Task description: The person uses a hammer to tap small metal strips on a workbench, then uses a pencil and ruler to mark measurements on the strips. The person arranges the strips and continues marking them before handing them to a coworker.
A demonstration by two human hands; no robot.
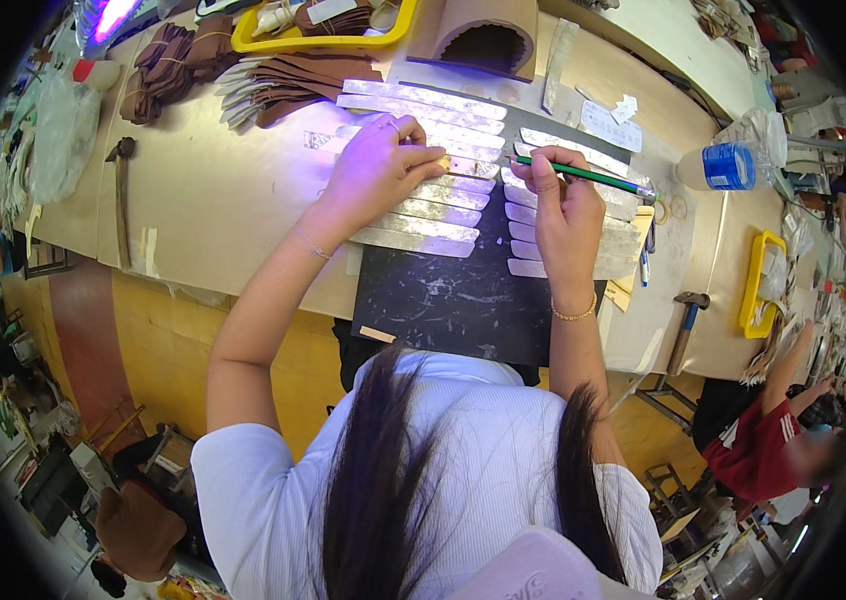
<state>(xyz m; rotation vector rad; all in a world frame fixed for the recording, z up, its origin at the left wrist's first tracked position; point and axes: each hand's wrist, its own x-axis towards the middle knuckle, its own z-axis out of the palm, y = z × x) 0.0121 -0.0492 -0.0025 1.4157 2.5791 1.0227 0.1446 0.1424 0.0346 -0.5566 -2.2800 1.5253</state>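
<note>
My left hand [383, 170] is closed, its fingertips pressed on a narrow yellowish strip [471, 168] that lies among silvery-white strips. My right hand [569, 205] grips a green pencil [593, 177] by its left end, with that tip near the strips. Two columns of pale, round-ended strips lie side by side: the left column [423, 225] partly under my left hand, the right column [526, 250] partly behind my right hand. Beneath them is a scuffed black board [433, 300].
Bundled brown pieces [168, 60], fanned brown and white pieces [293, 85] and a yellow tray [343, 40] lie at the back. Hammers lie left [122, 200] and right [688, 330]. A blue-labelled jar [718, 167] stands at right. A co-worker in red [758, 450] is at far right.
</note>
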